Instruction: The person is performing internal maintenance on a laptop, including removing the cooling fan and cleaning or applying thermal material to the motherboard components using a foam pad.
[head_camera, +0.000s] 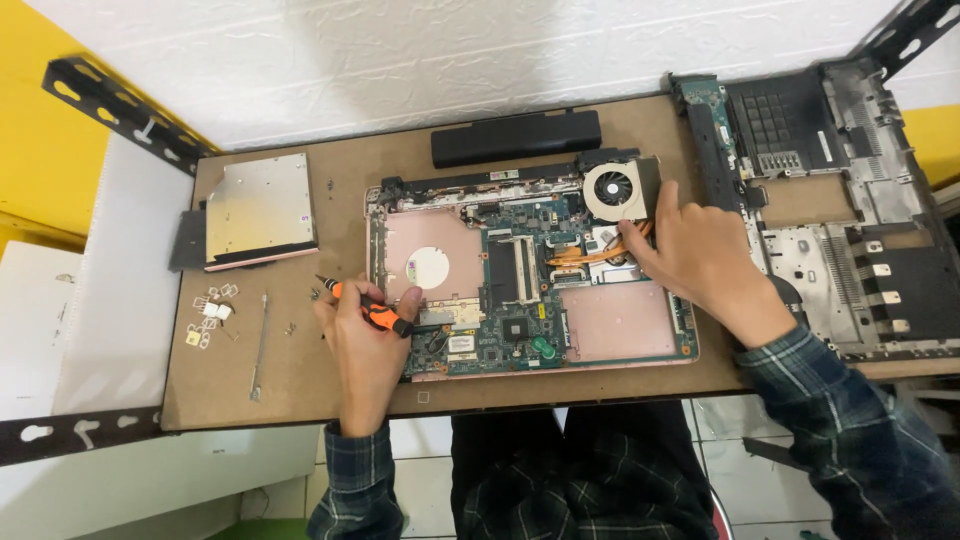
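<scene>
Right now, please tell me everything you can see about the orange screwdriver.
The screwdriver is small, with an orange handle that has black grip sections and a thin dark tip. It lies tilted, its tip toward the upper left over the brown board, its back end toward the opened laptop base. The left hand holds it, fingers wrapped round the handle. It looks like plastic with a metal shaft. The tip touches no screw that I can see.

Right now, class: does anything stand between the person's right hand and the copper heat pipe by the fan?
Nothing visible does. The right hand has its fingertips already on the copper heat pipe, just below the fan. The left hand holds the orange screwdriver well aside.
</scene>
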